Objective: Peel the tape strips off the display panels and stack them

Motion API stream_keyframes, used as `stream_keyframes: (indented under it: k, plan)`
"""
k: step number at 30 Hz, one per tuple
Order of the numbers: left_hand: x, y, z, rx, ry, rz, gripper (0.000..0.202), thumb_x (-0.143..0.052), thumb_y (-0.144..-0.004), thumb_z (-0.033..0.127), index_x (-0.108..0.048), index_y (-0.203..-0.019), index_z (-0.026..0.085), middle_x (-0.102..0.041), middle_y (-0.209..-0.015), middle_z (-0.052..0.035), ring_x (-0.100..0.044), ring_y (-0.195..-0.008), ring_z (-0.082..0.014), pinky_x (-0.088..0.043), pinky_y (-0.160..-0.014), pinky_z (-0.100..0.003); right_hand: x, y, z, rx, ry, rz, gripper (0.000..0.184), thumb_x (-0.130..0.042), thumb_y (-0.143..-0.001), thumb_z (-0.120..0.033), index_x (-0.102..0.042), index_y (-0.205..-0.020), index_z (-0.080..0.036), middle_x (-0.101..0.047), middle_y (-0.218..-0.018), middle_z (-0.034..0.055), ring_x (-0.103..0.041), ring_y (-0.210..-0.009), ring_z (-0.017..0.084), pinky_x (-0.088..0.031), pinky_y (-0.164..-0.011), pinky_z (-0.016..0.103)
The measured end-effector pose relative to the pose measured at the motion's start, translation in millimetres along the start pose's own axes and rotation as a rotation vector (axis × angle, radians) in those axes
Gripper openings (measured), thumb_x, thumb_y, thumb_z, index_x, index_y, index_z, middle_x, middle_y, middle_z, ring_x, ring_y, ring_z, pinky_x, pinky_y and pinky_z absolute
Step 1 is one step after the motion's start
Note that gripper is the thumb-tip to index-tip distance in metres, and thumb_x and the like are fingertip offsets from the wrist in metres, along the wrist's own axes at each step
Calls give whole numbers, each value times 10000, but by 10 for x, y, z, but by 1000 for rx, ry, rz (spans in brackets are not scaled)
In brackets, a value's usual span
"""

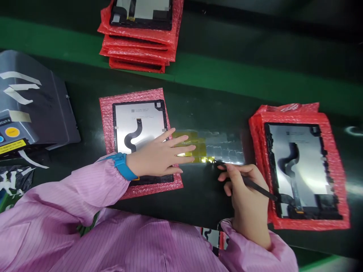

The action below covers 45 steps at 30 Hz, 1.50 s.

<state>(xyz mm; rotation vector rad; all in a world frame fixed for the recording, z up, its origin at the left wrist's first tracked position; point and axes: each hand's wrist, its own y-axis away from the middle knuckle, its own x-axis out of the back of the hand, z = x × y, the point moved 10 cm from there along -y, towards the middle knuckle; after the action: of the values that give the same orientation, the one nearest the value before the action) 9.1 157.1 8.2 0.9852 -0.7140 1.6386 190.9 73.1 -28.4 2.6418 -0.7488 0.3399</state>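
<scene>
My right hand [246, 192] is closed round dark tweezers [255, 186]. Their tip meets the near edge of a clear sheet [225, 145] bearing yellow film pieces [200, 145]. Spread flat, my left hand [161, 153] lies over the lower right of a display panel [130, 132], fingertips reaching onto the yellow pieces. This panel has a silver back, a black frame and a curving black flex cable [134, 135]; it rests on red bubble wrap [107, 128]. A blue wrist strap [124, 166] circles my left wrist. Part of the panel is hidden under my hand and sleeve.
To the right, another display panel [309, 170] lies on stacked red bubble wrap [337, 170]. More wrapped panels [138, 47] are piled at the back. A grey tape dispenser-like machine [42, 98] stands at left, with white strips [19, 81] stuck on it.
</scene>
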Motion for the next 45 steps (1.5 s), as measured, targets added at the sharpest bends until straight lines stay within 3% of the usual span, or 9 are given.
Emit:
stream_keyframes:
  k: [6, 10, 14, 17, 21, 25, 30, 35, 45]
  plan:
    - [-4, -23, 4, -7, 17, -18, 409, -598, -999, 324, -601, -1385, 189, -494, -1545, -113, -376, -1477, -366, -157, -1219, -648, 40, -2, -6, 10, -166, 54, 369, -788, -821, -457, -538, -703, -213, -693, -690, 6, -488, -432, 76, -296, -366, 189]
    - [170, 59, -16, 32, 87, 4, 412, -497, -1048, 337, -562, -1416, 161, -466, -1564, -125, -355, -1498, -315, -213, -1240, -570, -18, 142, -72, 30, -331, 68, 378, -825, -783, -401, -518, -685, -204, -713, -706, 15, -588, -487, 99, -291, -336, 150]
    - [518, 491, -44, 109, 159, 158, 378, -366, -1081, 235, -551, -1385, 106, -555, -1491, -126, -397, -1480, -261, -308, -1239, -469, -391, 455, -142, 19, -400, -65, 350, -802, -835, -356, -521, -698, -199, -719, -733, 14, -580, -455, 90, -308, -326, 146]
    - [618, 932, -31, 171, 186, 245, 300, -403, -1059, 174, -614, -1263, 109, -690, -1316, -103, -518, -1394, -236, -376, -1216, -425, -798, 701, -265, 77, -391, -242, 287, -735, -914, -302, -541, -729, -202, -718, -737, 11, -560, -441, 79, -344, -358, 165]
    - [508, 1361, 45, 254, 152, 286, 250, -451, -1046, 180, -624, -1216, 124, -723, -1244, -111, -591, -1321, -240, -425, -1187, -446, -1180, 880, -446, 187, -348, -376, 271, -670, -963, -289, -547, -736, -207, -688, -664, -17, -499, -389, 72, -385, -395, 214]
    - [308, 1519, 129, 281, 143, 251, 287, -493, -1045, 260, -559, -1299, 143, -702, -1288, -115, -573, -1343, -245, -411, -1192, -486, -1316, 925, -506, 235, -274, -393, 257, -652, -972, -255, -534, -747, -216, -668, -646, -38, -543, -438, 90, -527, -547, 278]
    - [204, 1557, 145, 284, 139, 246, 275, -526, -1033, 278, -538, -1269, 137, -674, -1329, -126, -541, -1373, -259, -402, -1191, -499, -1367, 966, -470, 223, -209, -407, 227, -654, -965, -203, -537, -772, -224, -654, -644, -41, -675, -620, 132, -553, -619, 268]
    - [181, 1547, 142, 277, 125, 234, 255, -508, -1041, 271, -541, -1268, 159, -673, -1333, -119, -532, -1383, -252, -397, -1193, -494, -1383, 989, -543, 276, -171, -406, 219, -664, -947, -151, -541, -781, -223, -674, -696, -49, -666, -568, 106, -545, -586, 240]
    - [236, 1537, 195, 237, 67, 273, 215, -533, -1029, 251, -548, -1216, 146, -686, -1294, -111, -554, -1358, -259, -420, -1184, -473, -1412, 1009, -609, 337, -123, -421, 209, -656, -950, -136, -550, -797, -233, -663, -663, -57, -745, -701, 143, -578, -664, 242]
